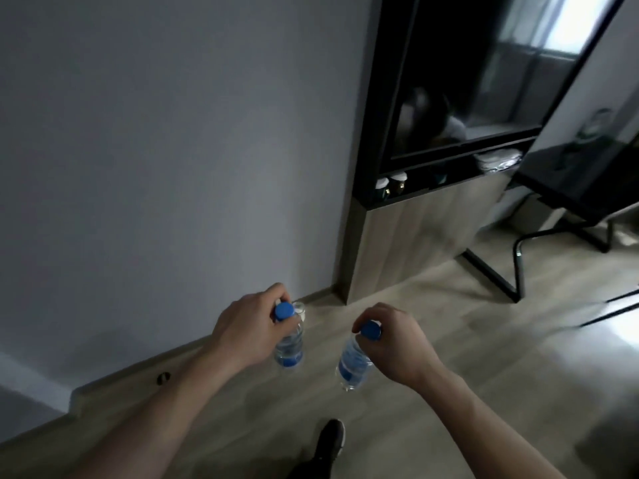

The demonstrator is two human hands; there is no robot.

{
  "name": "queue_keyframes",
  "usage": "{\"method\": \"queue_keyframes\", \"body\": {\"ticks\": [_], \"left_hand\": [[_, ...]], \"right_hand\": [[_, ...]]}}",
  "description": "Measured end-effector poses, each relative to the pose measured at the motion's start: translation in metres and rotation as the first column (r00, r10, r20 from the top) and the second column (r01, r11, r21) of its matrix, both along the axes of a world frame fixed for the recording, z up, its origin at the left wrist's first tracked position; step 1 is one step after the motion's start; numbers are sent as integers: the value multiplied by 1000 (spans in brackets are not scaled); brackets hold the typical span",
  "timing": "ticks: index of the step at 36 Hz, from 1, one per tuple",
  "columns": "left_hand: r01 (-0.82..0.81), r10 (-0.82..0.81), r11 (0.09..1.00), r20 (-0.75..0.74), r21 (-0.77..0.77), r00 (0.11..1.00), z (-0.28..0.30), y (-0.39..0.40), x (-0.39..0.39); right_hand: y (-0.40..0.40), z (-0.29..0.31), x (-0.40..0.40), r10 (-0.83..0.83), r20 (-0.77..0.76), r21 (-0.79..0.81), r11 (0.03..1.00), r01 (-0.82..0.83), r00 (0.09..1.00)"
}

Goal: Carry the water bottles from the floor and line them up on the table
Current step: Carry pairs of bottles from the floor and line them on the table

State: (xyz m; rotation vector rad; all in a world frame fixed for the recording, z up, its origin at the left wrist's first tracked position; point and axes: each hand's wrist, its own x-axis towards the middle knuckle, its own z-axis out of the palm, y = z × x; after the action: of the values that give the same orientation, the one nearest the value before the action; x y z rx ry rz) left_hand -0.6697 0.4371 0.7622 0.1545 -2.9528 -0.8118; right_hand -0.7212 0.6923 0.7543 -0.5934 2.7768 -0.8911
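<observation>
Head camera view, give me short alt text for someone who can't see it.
Each hand grips a blue-capped water bottle by its neck above a wood floor: left hand with the left bottle, right hand with the right bottle. A grey wall and dark cabinet stand beyond.

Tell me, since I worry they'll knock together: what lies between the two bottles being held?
Nothing. In the head view, only bare wood floor shows between the left bottle and the right bottle; they hang apart.
</observation>
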Motion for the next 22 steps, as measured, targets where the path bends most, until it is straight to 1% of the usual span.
{"method": "queue_keyframes", "body": {"ticks": [5,12,15,18,22], "left_hand": [[120,-119,992,-35,29,992,-3,43,-77],[250,-244,965,-76,82,967,1,106,-183],[310,-304,948,-94,67,948,6,134,-226],[392,-388,919,-73,40,919,13,167,-263],[456,-455,890,-67,8,888,20,215,-306]], "right_hand": [[46,9,-52,-114,-18,18,993,114,993],[107,23,-126,-262,-45,20,964,263,964],[134,27,-154,-321,-60,10,947,322,945],[162,31,-176,-372,-65,-1,928,373,926],[206,35,-204,-421,-75,-2,906,422,904]]}}
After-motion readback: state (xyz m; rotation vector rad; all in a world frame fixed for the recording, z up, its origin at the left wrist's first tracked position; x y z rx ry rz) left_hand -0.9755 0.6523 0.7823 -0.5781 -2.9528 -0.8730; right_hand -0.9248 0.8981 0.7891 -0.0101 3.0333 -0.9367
